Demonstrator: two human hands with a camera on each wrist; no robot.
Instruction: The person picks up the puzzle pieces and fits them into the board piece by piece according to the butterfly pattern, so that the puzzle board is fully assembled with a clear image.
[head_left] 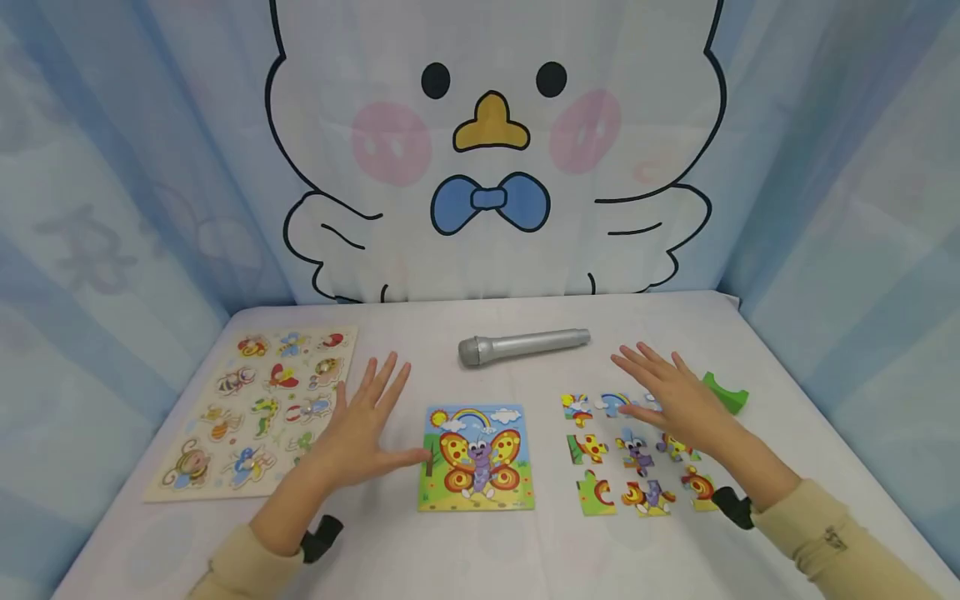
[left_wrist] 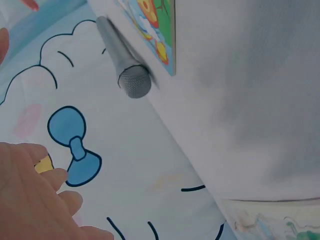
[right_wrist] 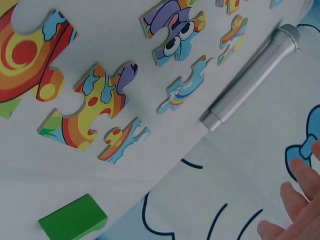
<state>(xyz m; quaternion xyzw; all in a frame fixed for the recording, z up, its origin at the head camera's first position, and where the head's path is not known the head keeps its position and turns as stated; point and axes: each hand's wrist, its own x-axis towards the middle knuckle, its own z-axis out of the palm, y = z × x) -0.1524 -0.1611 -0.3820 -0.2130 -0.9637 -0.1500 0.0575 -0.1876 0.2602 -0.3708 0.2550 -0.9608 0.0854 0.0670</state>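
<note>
My left hand (head_left: 360,437) is spread with straight fingers and holds nothing. It hovers between the insect picture board (head_left: 243,400) and a square butterfly picture board (head_left: 480,500); its thumb overlaps the butterfly board's left edge in the head view. Over on the right, my right hand (head_left: 686,408) is raised above loose jigsaw pieces (head_left: 592,496), fingers extended, gripping nothing. Those pieces, printed with parts of a butterfly scene, lie apart in rough rows, some partly hidden by that hand. In the right wrist view, one yellow and orange piece (right_wrist: 95,107) shows clearly.
A silver toy microphone (head_left: 525,345) lies behind the butterfly board. Right of the pieces sits a green curved block (head_left: 726,395). The white-covered table (head_left: 495,558) has printed curtains (head_left: 487,258) at its back and both sides.
</note>
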